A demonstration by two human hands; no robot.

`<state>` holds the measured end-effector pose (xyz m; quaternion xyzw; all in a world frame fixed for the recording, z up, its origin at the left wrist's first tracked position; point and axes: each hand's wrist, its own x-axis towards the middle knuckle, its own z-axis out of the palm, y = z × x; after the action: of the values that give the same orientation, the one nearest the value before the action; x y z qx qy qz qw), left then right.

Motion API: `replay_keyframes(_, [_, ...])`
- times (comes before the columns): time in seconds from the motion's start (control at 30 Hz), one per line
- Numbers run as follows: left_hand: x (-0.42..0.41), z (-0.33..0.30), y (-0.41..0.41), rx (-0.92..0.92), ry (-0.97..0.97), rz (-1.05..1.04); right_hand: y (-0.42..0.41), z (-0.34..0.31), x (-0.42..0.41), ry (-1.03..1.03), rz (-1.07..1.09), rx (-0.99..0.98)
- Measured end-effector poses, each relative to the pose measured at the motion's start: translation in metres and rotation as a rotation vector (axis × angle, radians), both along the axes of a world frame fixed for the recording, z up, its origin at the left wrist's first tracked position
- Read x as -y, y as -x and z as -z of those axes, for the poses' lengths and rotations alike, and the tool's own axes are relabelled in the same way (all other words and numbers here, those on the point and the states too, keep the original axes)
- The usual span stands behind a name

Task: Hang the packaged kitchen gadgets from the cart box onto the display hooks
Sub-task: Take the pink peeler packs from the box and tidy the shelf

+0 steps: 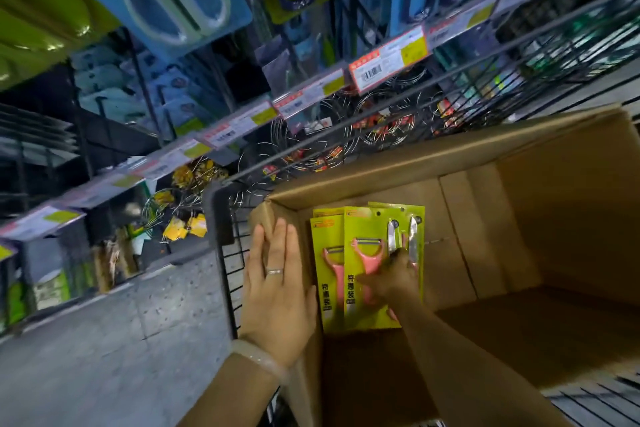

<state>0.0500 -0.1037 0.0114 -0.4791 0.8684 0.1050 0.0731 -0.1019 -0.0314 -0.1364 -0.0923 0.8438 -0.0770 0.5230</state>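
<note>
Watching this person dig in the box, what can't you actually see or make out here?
All in the head view:
- Right hand: its fingers lie over the top green package, so the grip is unclear.
- How many packages: they overlap, lower ones covered.
- Cardboard box: near wall hides part of its floor.
- Shelf price tags: print blurred, unreadable.
- Left hand: flat on the box flap.

The box [519,218] is matt brown cardboard. The peeler packs [363,308] are glossy yellow-green card with pink plastic peelers. The cart [225,253] is black metal wire.
</note>
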Motion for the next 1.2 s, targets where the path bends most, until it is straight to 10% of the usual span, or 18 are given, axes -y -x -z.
replay_keyframes(0.47, [-0.006, -0.032, 0.016, -0.03, -0.137, -0.109, 0.053, -0.12, -0.043, 0.362, 0.137, -0.101])
replay_keyframes(0.67, [-0.038, -0.057, 0.045, -0.323, -0.534, -0.067, 0.036, -0.191, -0.005, 0.524, 0.117, -0.203])
replay_keyframes(1.03, [0.001, -0.062, 0.026, -0.744, -0.315, -0.76, -0.016, -0.192, 0.022, 0.738, 0.179, 0.132])
replay_keyframes(1.2, [0.001, -0.059, 0.012, -0.747, -0.38, -0.91, 0.008, -0.135, 0.015, 0.412, -0.058, 0.11])
